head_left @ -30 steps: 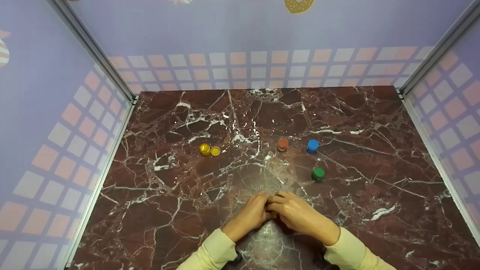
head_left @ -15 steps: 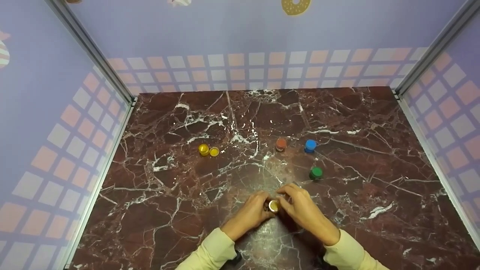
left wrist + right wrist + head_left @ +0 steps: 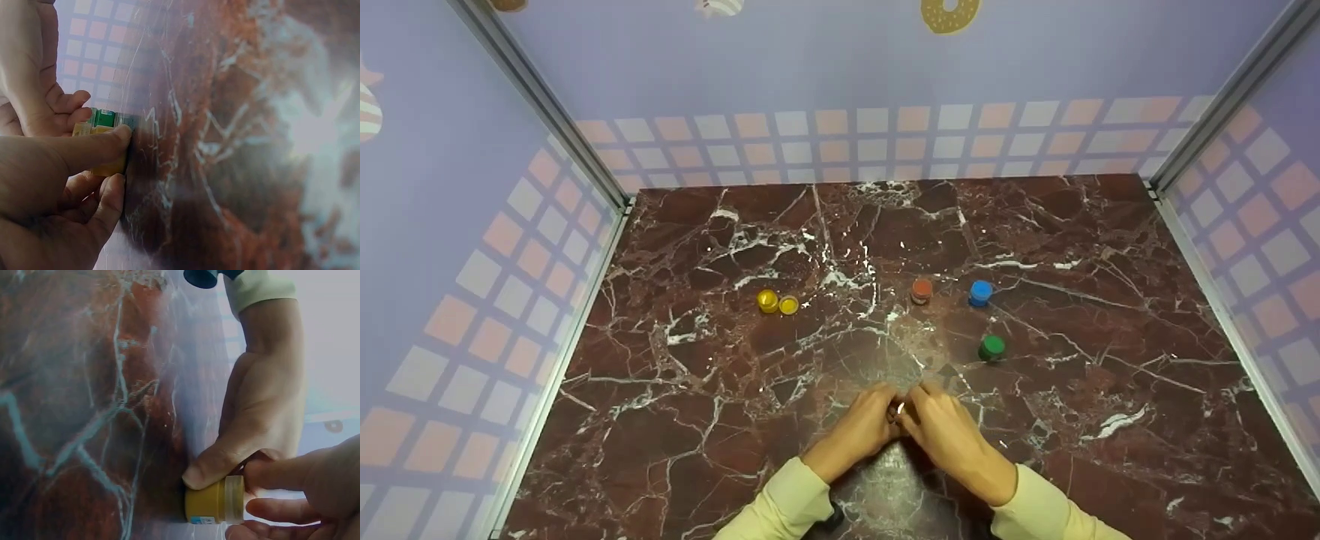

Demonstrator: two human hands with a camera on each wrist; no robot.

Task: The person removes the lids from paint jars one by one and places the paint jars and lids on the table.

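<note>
A small yellow jar (image 3: pixel 209 502) with a pale translucent band at one end lies between the two hands, close over the table. My left hand (image 3: pixel 864 420) grips its body; in the left wrist view the left thumb (image 3: pixel 107 147) and a fingertip press on the yellow side. Just right of it is my right hand (image 3: pixel 949 427), bent over the banded end. The right wrist view shows the right fingers (image 3: pixel 281 509) fairly straight beside that end, not wrapped round it. Whether they press on it is hard to see.
Beyond the hands stand a green-topped jar (image 3: pixel 992 347), a blue-topped jar (image 3: pixel 980 293) and an orange-red-topped jar (image 3: pixel 922 292). To the left are another yellow jar (image 3: pixel 767 301) and a small round yellow piece (image 3: pixel 788 305). Patterned walls border the marbled table (image 3: pixel 697 450).
One second ago the right fingers covered the jar's end; half a second ago they had drawn back, baring its pale rim. Now they are over that end again. The left hand has stayed in place.
</note>
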